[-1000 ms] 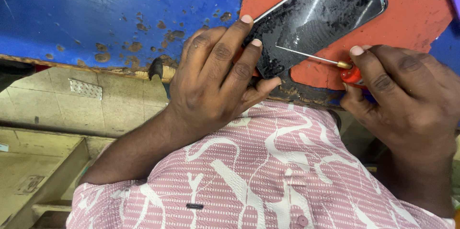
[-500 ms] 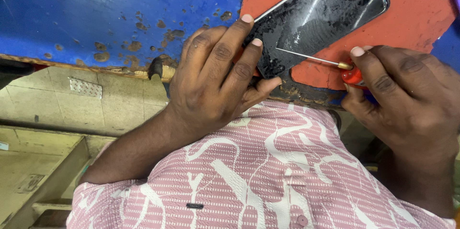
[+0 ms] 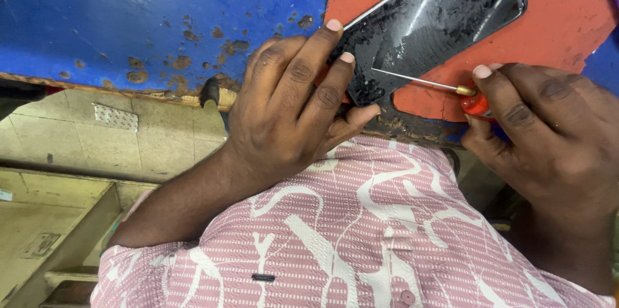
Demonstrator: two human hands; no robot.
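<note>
Our right hand (image 3: pixel 548 147) pinches a red-handled screwdriver (image 3: pixel 451 89); our left hand (image 3: pixel 290 108) presses the phone (image 3: pixel 438 18) flat.

We work on a chipped blue table (image 3: pixel 129 11) with a red mat (image 3: pixel 567 18) at the right, pale floor tiles (image 3: pixel 97 134) below left. The phone lies on the mat, its black glass smeared and scuffed, the screwdriver tip on its near edge.

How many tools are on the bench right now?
1: a thin metal screwdriver with a red handle, held in the right hand, its tip on the cracked black phone that the left hand steadies. Others may lie out of view.
</note>
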